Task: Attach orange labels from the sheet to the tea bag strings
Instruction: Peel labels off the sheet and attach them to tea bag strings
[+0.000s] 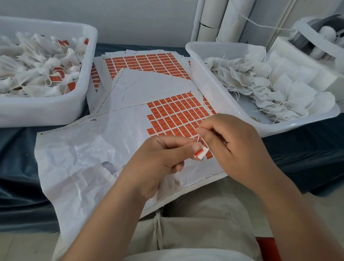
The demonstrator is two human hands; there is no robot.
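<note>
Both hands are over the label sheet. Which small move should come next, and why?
Probably fold the orange label shut over the string and press it. The left hand pinches the label, its white side showing, and the right hand pinches the string just above it.

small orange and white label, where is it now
Head view, just right of centre: the small orange and white label is pinched by the left hand, beside the right hand pinching the white string, over the crumpled white label sheet.
</note>
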